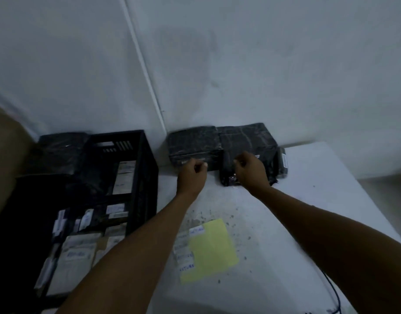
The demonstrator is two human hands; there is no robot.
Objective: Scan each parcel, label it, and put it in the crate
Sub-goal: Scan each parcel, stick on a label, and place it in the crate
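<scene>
Both arms stretched toward the far edge of the worktop (308, 200). Left hand (193, 175) curled, pinching something small and pale — too small to name. Right hand (251, 172) clenched, over a black-wrapped parcel (245, 141) lying against the wall beside another parcel (192, 141). Black crate (145, 168) off the left edge, labelled parcels inside. Yellow sheet (212, 250) with labels near the front edge.

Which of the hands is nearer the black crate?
Left. The left hand is just right of the black crate, above the table; the right hand is farther right, over the parcels.
</scene>
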